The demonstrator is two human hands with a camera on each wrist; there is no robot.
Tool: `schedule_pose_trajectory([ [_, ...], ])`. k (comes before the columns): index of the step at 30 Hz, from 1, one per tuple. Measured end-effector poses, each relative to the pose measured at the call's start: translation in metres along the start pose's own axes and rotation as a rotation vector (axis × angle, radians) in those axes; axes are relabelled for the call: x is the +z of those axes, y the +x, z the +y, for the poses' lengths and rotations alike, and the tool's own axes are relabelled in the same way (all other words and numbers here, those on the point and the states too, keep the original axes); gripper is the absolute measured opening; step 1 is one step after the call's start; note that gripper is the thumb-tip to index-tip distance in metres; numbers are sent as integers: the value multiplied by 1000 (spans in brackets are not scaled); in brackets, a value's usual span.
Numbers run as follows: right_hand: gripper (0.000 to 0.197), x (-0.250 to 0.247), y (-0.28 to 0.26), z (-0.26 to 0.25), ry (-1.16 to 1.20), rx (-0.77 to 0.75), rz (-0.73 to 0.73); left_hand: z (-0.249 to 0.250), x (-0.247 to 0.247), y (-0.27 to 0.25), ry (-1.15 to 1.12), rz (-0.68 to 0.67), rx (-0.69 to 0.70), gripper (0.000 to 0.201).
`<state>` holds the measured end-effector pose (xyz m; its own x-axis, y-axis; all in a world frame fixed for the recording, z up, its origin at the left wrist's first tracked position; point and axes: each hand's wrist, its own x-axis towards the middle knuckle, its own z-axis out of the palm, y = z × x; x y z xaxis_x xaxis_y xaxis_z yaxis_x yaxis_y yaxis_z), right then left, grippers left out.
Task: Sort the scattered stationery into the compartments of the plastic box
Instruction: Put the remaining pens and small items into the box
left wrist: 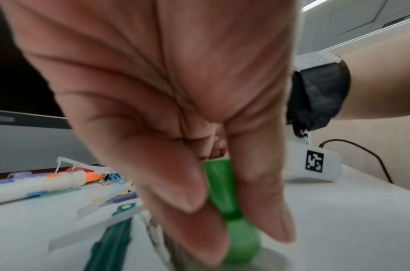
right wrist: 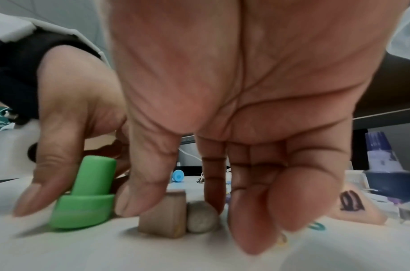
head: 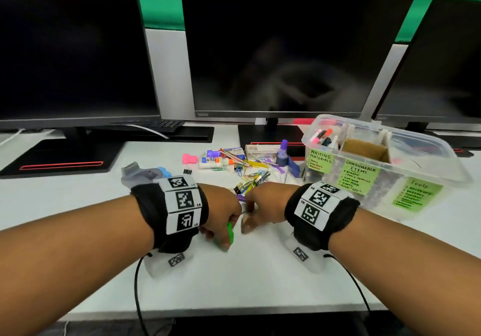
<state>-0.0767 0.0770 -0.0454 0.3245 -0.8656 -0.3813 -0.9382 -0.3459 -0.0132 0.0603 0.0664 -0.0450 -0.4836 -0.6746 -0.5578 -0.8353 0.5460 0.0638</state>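
Observation:
My left hand [head: 221, 239] grips a green plastic stamp-shaped piece [head: 230, 233] standing on the white desk, thumb on one side and fingers on the other [left wrist: 232, 210] [right wrist: 83, 198]. Just to its right lie a brown wedge eraser [right wrist: 163, 214] and a grey rounded eraser [right wrist: 201, 217], touching each other. My right hand [head: 248, 221] reaches down over them, its thumb against the wedge and a finger behind the grey one. The clear plastic box [head: 390, 182] stands at the right, with green labels for writing materials, consumables and tools.
Scattered stationery lies beyond my hands: a glue bottle [head: 210, 162], a pink binder clip [head: 189, 158], paper clips [head: 250, 179] and a purple-capped bottle [head: 283, 153]. A grey tool [head: 140, 173] lies at the left. Three monitors [head: 281, 49] line the back of the desk.

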Motion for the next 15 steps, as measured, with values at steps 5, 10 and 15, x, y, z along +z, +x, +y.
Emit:
schedule_pose_trajectory([
  [5, 38, -2, 3, 3, 24, 39, 34, -1, -1, 4, 165, 232, -44, 40],
  [10, 39, -5, -6, 20, -44, 106, 29, -2, -3, 13, 101, 344, -105, 31],
  [15, 35, 1, -15, 33, 51, 71, -32, 0, -7, 20, -70, 306, -124, 19],
])
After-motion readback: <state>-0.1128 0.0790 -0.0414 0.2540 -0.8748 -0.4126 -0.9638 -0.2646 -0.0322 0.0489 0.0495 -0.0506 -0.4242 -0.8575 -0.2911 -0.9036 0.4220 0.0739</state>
